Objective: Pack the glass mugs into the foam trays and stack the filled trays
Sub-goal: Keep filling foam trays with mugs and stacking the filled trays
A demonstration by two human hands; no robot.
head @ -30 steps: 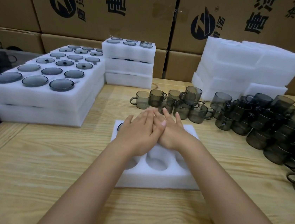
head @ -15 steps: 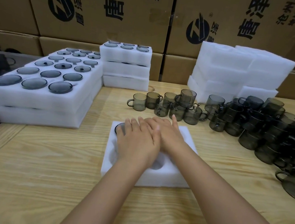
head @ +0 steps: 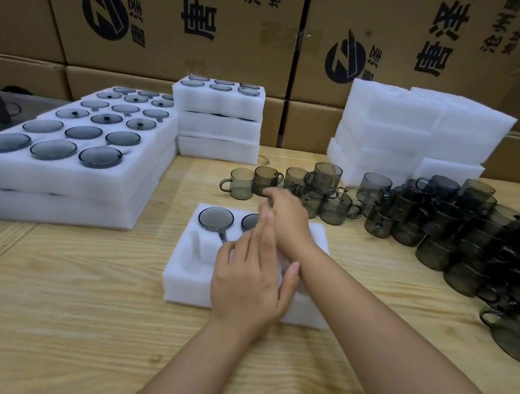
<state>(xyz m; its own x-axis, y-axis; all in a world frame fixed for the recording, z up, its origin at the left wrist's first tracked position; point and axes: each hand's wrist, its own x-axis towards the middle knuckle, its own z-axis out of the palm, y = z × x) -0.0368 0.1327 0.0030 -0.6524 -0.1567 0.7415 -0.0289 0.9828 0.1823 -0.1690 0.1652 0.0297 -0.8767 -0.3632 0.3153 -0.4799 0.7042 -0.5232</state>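
Glass mugs loose beyond foam tray, two seated in far row; left hand flat over tray, fingers straight; right hand at tray's far edge, fingers loose, empty; best take nearest mug, handle turned to notch.

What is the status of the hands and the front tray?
Left hand flat over foam tray, empty. Right hand blurred, seems open, near loose mugs. One seated mug clear, second mug partly hidden. Nothing blocking.

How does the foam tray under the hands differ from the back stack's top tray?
The near tray lies on the table, mugs in its far pockets, a near pocket empty. The back stack's top tray sits on two trays, all six pockets filled. Both are white foam.
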